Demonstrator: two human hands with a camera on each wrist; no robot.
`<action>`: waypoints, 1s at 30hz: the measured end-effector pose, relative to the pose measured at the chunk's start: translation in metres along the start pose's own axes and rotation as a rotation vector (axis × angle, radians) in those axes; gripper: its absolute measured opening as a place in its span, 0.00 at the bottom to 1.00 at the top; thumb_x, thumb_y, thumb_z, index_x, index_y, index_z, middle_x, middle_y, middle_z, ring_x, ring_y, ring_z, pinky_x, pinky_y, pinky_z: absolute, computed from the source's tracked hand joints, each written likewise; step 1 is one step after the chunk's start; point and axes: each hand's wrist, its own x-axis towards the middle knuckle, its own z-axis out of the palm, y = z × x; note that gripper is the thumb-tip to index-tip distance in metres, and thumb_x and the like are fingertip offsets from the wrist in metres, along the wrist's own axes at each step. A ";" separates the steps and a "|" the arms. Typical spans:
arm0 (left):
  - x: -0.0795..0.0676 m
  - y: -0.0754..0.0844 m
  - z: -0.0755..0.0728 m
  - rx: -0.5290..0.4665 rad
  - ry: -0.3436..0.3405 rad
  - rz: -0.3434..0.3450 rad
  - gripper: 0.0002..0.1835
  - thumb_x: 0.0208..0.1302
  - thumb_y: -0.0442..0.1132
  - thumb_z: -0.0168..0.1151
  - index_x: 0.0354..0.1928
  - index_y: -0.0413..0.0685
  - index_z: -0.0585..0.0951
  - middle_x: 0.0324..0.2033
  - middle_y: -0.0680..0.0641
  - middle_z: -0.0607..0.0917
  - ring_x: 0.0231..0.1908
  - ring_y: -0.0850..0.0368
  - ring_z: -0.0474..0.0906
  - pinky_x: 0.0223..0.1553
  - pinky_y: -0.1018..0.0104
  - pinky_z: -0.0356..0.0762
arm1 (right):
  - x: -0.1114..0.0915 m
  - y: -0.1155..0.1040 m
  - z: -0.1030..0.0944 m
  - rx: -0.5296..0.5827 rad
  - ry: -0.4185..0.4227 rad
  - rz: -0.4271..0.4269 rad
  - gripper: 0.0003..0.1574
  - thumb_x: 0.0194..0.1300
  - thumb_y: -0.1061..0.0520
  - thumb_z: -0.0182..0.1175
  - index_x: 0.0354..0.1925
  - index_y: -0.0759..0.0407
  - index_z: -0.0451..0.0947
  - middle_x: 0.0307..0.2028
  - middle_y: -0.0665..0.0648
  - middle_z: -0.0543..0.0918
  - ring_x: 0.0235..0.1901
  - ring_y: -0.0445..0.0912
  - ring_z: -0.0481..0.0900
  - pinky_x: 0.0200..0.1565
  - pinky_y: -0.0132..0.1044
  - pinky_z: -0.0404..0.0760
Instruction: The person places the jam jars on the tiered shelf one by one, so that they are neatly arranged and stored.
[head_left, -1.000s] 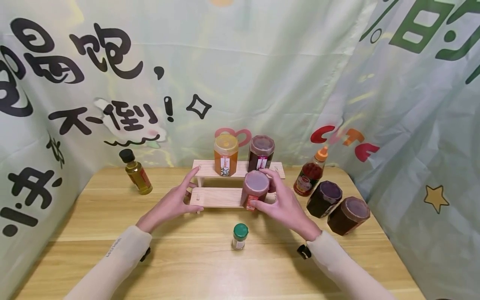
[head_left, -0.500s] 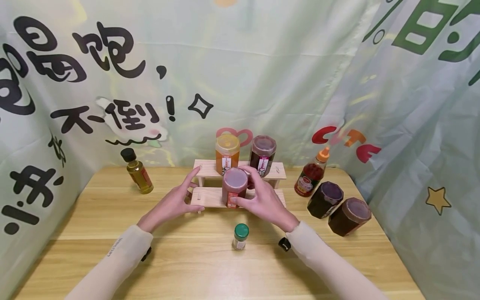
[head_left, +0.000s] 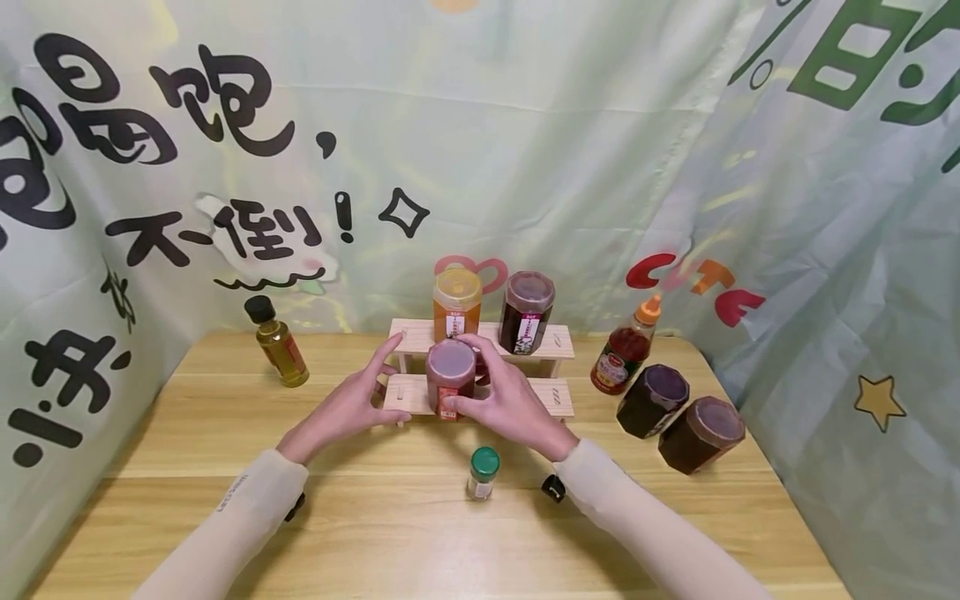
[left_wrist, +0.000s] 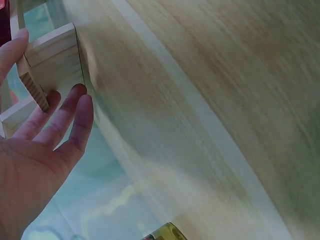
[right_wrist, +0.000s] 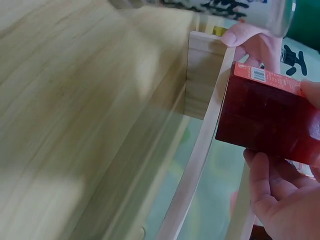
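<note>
My right hand (head_left: 504, 398) grips a dark red jar (head_left: 452, 371) with a pale lid and a red label. In the right wrist view, the jar's base (right_wrist: 255, 112) is at the lower tier's front board; whether it bears weight there I cannot tell. My left hand (head_left: 341, 414) touches the left end of the two-tier wooden rack (head_left: 555, 397), fingers spread and fairly straight, its thumb at the lower tier's front corner. On the upper tier stand an amber jar (head_left: 467, 318), partly hidden by the gripped jar and right hand, and a dark purple jar (head_left: 527, 310).
A small green-capped shaker (head_left: 483, 472) stands in front of the rack. At left is a black-capped oil bottle (head_left: 282, 348). An orange-tipped red sauce bottle (head_left: 622, 357) and two dark jars, a nearer one (head_left: 690, 437) and a farther one (head_left: 647, 408), stand at right.
The right hand has carried the dark red jar leftward along the lower tier, from its right part to left of its middle. My left hand stays at the rack's left end.
</note>
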 end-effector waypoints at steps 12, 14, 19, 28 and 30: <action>-0.002 -0.002 0.001 0.001 0.006 -0.006 0.71 0.59 0.45 0.87 0.90 0.71 0.42 0.65 0.35 0.81 0.50 0.45 0.85 0.52 0.41 0.84 | 0.012 -0.008 0.002 0.043 -0.045 0.065 0.56 0.65 0.58 0.81 0.82 0.42 0.63 0.65 0.52 0.79 0.55 0.46 0.86 0.51 0.40 0.88; -0.002 -0.002 0.002 0.000 0.007 -0.004 0.71 0.59 0.45 0.87 0.90 0.71 0.42 0.64 0.35 0.81 0.50 0.45 0.85 0.52 0.41 0.84 | 0.012 -0.008 0.003 0.049 -0.057 0.048 0.56 0.65 0.59 0.80 0.83 0.45 0.62 0.66 0.53 0.79 0.55 0.47 0.86 0.48 0.40 0.88; -0.001 -0.004 0.002 0.002 0.010 0.008 0.71 0.59 0.46 0.87 0.90 0.70 0.42 0.64 0.35 0.82 0.50 0.44 0.85 0.52 0.41 0.84 | 0.011 -0.009 0.003 -0.002 -0.076 -0.035 0.55 0.69 0.63 0.77 0.83 0.47 0.60 0.66 0.58 0.81 0.54 0.48 0.87 0.49 0.37 0.88; 0.000 -0.003 0.003 -0.013 0.013 0.028 0.71 0.58 0.43 0.88 0.90 0.68 0.43 0.63 0.36 0.82 0.50 0.44 0.85 0.52 0.41 0.84 | 0.017 -0.014 0.003 -0.007 -0.097 -0.052 0.48 0.72 0.63 0.73 0.82 0.48 0.64 0.70 0.56 0.76 0.62 0.48 0.83 0.63 0.42 0.82; 0.000 -0.003 0.003 -0.012 0.013 0.030 0.70 0.59 0.44 0.88 0.90 0.68 0.43 0.63 0.37 0.82 0.49 0.45 0.85 0.52 0.42 0.84 | 0.018 -0.017 0.003 -0.018 -0.089 -0.044 0.47 0.73 0.59 0.74 0.82 0.47 0.65 0.69 0.55 0.76 0.62 0.46 0.82 0.62 0.42 0.82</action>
